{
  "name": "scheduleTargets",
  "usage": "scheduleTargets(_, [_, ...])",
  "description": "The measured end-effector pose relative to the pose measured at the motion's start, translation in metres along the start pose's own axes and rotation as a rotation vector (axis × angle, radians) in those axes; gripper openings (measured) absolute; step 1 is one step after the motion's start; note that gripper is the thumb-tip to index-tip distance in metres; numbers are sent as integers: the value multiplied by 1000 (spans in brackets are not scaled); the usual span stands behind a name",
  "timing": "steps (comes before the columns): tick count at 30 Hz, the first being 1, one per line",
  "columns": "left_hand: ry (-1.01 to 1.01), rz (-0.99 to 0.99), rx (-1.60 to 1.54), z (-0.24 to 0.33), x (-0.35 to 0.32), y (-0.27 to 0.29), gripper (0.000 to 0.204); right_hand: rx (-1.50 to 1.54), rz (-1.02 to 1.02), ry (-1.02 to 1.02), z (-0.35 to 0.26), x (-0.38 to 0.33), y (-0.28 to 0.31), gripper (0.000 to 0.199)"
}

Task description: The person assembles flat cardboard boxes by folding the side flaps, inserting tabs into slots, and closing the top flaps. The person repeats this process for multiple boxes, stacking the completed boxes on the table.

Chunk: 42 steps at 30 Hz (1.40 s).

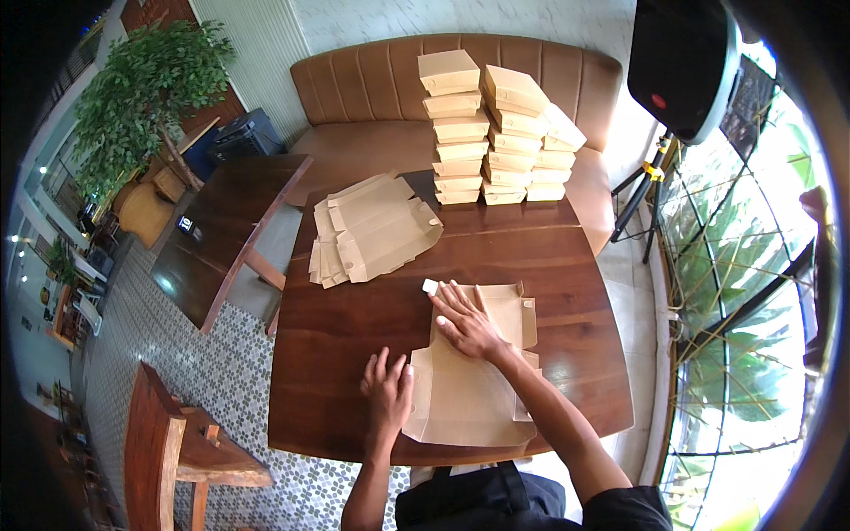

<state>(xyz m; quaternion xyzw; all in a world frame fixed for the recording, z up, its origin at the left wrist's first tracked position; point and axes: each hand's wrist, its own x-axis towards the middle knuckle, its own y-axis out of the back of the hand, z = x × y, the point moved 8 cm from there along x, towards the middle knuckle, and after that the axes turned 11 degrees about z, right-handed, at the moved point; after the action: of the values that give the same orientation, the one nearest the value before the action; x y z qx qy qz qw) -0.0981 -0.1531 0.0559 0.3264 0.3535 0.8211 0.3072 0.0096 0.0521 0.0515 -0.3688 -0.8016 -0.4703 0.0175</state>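
A flat, unfolded brown cardboard box lies on the wooden table right in front of me, its side flaps partly raised. My right hand is spread over the far left part of this cardboard, fingers stretched out toward the far left corner. Just beyond its fingertips shows a small white tab. My left hand rests with parted fingers by the cardboard's left edge, holding nothing. Farther back on the left is a loose pile of flat box blanks.
Several folded cardboard boxes stand in tall stacks at the table's far edge, before a brown padded bench. A black speaker on a stand is at the back right. Another dark table and a wooden chair are on the left.
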Motion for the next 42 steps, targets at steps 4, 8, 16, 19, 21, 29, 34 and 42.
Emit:
scheduleTargets(4, [-44, 33, -63, 20, -3, -5, 48, 52, 71, -38, 3, -2, 9, 65])
scheduleTargets(8, [-181, -69, -89, 47, -3, -8, 48, 30, 80, -59, 6, -1, 7, 64])
scheduleTargets(16, [-325, -37, 186, 77, -20, -13, 53, 158, 252, 210, -29, -13, 45, 35])
scheduleTargets(19, [-270, -21, 225, 77, -26, -15, 57, 42, 60, 349, -50, -31, 37, 37])
scheduleTargets(21, [-227, -24, 224, 78, -29, -18, 58, -83, -18, 378, -55, -48, 31, 44])
scheduleTargets(29, [-243, -73, 194, 71, -20, -22, 51, -264, -4, 195, -37, -56, 10, 54])
scheduleTargets(34, [-264, -91, 202, 69, -16, -19, 51, -237, -46, 136, -36, -53, 2, 56])
scheduleTargets(42, [95, 133, 78, 8, -20, 25, 56, 40, -14, 154, -34, -53, 23, 50])
